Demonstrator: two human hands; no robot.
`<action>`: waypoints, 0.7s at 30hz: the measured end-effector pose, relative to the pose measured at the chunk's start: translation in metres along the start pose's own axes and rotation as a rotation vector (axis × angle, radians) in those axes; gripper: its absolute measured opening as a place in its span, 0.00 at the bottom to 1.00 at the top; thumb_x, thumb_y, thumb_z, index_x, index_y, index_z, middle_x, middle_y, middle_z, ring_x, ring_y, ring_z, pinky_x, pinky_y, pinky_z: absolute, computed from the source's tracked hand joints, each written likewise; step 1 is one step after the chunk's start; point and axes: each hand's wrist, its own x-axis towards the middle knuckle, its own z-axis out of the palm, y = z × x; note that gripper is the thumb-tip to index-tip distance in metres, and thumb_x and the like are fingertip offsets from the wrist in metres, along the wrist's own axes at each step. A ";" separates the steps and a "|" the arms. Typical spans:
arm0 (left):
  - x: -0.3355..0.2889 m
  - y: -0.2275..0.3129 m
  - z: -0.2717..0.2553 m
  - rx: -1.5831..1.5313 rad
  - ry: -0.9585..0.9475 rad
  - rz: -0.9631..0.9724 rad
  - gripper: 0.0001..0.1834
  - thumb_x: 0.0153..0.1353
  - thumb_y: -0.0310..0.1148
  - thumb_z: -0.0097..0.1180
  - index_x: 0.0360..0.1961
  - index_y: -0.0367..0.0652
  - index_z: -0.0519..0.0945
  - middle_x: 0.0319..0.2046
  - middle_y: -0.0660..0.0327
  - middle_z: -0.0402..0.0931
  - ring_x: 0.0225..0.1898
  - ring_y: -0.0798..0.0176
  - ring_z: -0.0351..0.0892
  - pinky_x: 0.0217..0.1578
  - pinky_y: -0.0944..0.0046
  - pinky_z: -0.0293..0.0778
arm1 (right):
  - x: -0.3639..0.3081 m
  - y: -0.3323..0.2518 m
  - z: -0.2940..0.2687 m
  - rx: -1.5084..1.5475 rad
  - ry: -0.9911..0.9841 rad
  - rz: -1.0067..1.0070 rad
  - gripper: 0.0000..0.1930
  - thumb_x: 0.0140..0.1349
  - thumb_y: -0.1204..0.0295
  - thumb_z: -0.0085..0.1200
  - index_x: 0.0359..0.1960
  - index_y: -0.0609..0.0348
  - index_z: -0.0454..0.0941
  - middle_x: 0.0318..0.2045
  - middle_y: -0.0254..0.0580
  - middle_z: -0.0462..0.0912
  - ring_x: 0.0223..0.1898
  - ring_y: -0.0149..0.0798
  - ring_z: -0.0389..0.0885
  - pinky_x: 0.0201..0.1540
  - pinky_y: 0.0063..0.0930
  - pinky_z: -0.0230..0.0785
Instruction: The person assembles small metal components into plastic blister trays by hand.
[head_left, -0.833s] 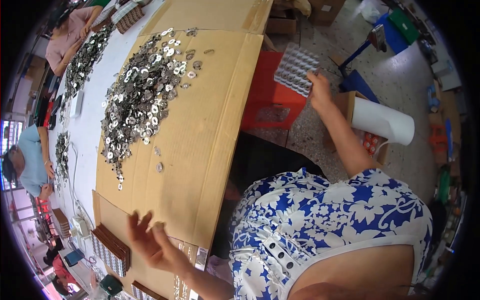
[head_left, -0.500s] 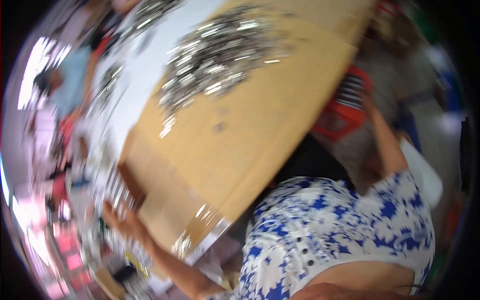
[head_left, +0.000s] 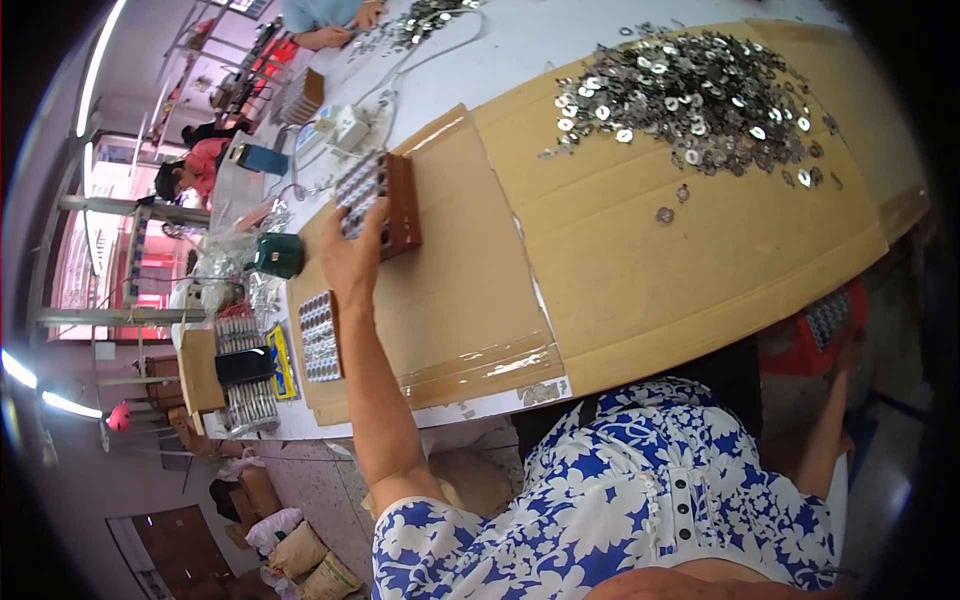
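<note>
My left hand [head_left: 352, 258] grips the near end of a brown block-like tray [head_left: 403, 205], its thumb and fingers on either side. Rows of round pale cells cover the tray's top, and it rests on the cardboard [head_left: 465, 290]. At the far right, below the table edge, my right hand [head_left: 848, 352] is beside a red bin [head_left: 795, 352]. Inside that bin lies a grey gridded piece [head_left: 828, 318], close to my fingers. Shadow hides how those fingers are bent. A heap of small shiny metal washer-like parts [head_left: 690, 100] spreads over the far right cardboard.
A white tray with round cells [head_left: 319, 335] lies near the table's left end. Behind it are a green container [head_left: 278, 255], a phone-like dark object [head_left: 243, 366] and a white power strip [head_left: 345, 128] with cables. Another person's hands [head_left: 330, 36] work at the far side.
The view has swung left and sharpened. My left hand, earlier apart with fingers spread near the table's left edge, now grips the brown tray. My right hand stays by the red bin.
</note>
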 end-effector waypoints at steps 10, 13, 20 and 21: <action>-0.123 0.097 -0.042 -0.132 -0.147 0.609 0.45 0.54 0.41 0.84 0.73 0.38 0.82 0.70 0.40 0.79 0.71 0.37 0.78 0.72 0.41 0.73 | -0.183 -0.473 -0.153 0.831 -0.096 -0.426 0.07 0.78 0.77 0.67 0.54 0.61 0.88 0.46 0.36 0.91 0.46 0.28 0.88 0.51 0.23 0.81; -0.179 0.130 -0.020 -0.144 -0.301 0.622 0.47 0.49 0.52 0.84 0.67 0.36 0.85 0.70 0.32 0.75 0.68 0.29 0.78 0.68 0.34 0.74 | -0.223 -0.575 -0.151 0.668 -0.392 -0.827 0.05 0.71 0.83 0.69 0.45 0.64 0.89 0.39 0.37 0.90 0.38 0.29 0.85 0.42 0.24 0.78; -0.242 0.161 -0.007 0.030 -0.373 0.547 0.55 0.59 0.64 0.79 0.74 0.31 0.77 0.74 0.24 0.68 0.71 0.21 0.70 0.69 0.29 0.66 | -0.234 -0.638 -0.104 0.357 -0.310 -1.126 0.09 0.69 0.81 0.66 0.49 0.60 0.88 0.40 0.47 0.86 0.39 0.52 0.90 0.41 0.41 0.81; -0.245 0.165 -0.009 0.037 -0.399 0.558 0.56 0.59 0.67 0.78 0.74 0.30 0.76 0.74 0.24 0.68 0.71 0.21 0.70 0.69 0.30 0.66 | -0.231 -0.637 -0.107 0.379 -0.344 -1.141 0.10 0.68 0.81 0.66 0.49 0.60 0.88 0.39 0.47 0.86 0.38 0.51 0.89 0.41 0.41 0.81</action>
